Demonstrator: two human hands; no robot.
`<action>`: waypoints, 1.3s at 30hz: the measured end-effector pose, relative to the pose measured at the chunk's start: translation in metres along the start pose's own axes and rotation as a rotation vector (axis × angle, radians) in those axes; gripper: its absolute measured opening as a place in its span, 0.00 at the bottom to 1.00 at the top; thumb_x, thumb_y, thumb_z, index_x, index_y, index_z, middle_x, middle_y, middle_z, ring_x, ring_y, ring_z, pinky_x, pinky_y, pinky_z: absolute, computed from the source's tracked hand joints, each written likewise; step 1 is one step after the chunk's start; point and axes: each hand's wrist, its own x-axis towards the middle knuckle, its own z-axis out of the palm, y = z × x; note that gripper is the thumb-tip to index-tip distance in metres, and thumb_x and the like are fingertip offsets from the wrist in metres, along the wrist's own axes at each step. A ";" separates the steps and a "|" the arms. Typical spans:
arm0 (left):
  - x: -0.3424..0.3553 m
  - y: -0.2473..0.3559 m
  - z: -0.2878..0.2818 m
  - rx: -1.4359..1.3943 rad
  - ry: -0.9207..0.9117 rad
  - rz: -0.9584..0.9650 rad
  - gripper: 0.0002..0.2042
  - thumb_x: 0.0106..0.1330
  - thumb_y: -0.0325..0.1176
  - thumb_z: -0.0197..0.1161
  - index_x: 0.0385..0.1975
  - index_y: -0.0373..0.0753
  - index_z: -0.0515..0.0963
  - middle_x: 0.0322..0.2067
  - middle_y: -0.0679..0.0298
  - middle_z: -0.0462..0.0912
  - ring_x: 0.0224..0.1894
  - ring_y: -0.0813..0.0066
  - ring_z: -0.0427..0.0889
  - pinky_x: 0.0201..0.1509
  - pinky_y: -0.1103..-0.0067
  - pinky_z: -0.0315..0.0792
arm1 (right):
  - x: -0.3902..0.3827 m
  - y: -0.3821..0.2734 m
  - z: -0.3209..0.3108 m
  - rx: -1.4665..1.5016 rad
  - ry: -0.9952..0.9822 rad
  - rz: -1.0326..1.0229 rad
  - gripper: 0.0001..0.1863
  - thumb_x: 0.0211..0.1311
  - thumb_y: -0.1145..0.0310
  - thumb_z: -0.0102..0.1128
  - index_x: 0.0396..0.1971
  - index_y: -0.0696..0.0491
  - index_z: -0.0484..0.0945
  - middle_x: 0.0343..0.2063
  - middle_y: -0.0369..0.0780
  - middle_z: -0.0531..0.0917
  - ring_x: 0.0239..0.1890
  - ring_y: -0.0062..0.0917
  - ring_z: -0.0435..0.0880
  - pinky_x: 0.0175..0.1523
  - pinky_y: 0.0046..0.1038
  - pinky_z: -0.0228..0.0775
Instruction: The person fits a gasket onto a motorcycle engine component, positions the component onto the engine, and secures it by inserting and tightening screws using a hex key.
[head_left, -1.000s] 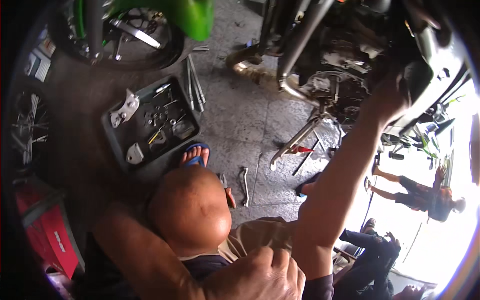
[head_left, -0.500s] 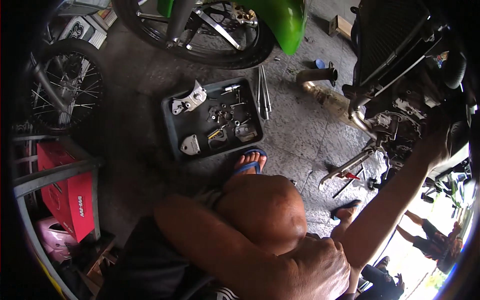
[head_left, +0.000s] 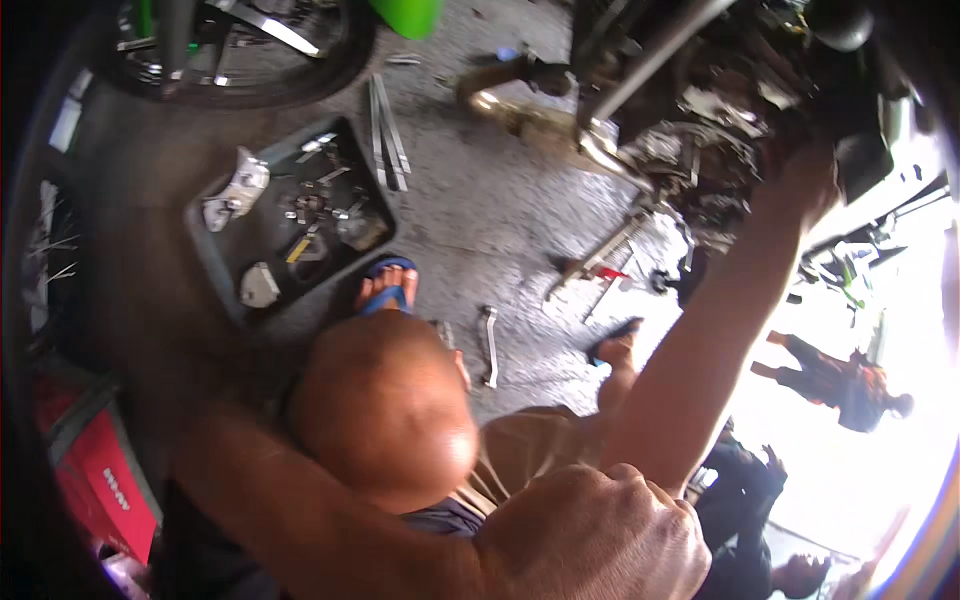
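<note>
My right arm reaches to the upper right, into the exposed engine (head_left: pixel 700 150) of a motorcycle. My right hand (head_left: pixel 815 185) is at the engine's near side, its fingers hidden among dark, blurred parts. Low in the view, my left hand (head_left: pixel 610 530) is curled closed, knuckles up, beside my right forearm. Whatever its fingers hold, if anything, is hidden beneath it. On the floor to the left, a black tray (head_left: pixel 262 235) carries silver metal covers (head_left: pixel 240 188) and several small loose parts. A silver wrench-like tool (head_left: pixel 490 345) lies on the floor beyond my knee.
A curved exhaust pipe (head_left: pixel 520 112) lies beside the engine. Long metal rods (head_left: pixel 387 135) rest right of the tray. A spoked motorcycle wheel (head_left: pixel 270 95) stands at the upper left, a red box (head_left: pixel 110 490) at the lower left. People (head_left: pixel 835 380) are at the bright right side.
My view has swung right, so the tray and wheel sit further left. The wrench-like tool on the floor now shows. My right hand stays at the engine; my left remains closed.
</note>
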 end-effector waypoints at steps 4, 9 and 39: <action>-0.006 0.001 -0.002 0.048 -0.017 -0.006 0.11 0.59 0.34 0.56 0.23 0.33 0.79 0.19 0.62 0.78 0.24 0.72 0.77 0.27 0.74 0.69 | -0.012 0.001 0.008 0.056 -0.018 0.049 0.10 0.61 0.71 0.56 0.42 0.54 0.78 0.31 0.39 0.81 0.34 0.28 0.79 0.38 0.28 0.74; 0.000 -0.002 0.008 0.057 -0.016 0.037 0.11 0.59 0.34 0.56 0.23 0.33 0.79 0.19 0.61 0.79 0.24 0.71 0.78 0.28 0.73 0.69 | 0.008 0.000 -0.022 0.068 -0.055 0.052 0.10 0.61 0.72 0.56 0.42 0.54 0.78 0.31 0.39 0.81 0.34 0.27 0.79 0.39 0.27 0.74; -0.005 -0.016 -0.001 -0.202 0.005 -0.086 0.11 0.58 0.33 0.56 0.20 0.33 0.79 0.19 0.58 0.81 0.23 0.66 0.81 0.28 0.68 0.74 | 0.060 0.018 -0.070 0.759 -0.577 0.536 0.09 0.66 0.71 0.51 0.43 0.56 0.76 0.33 0.40 0.79 0.31 0.24 0.73 0.36 0.23 0.67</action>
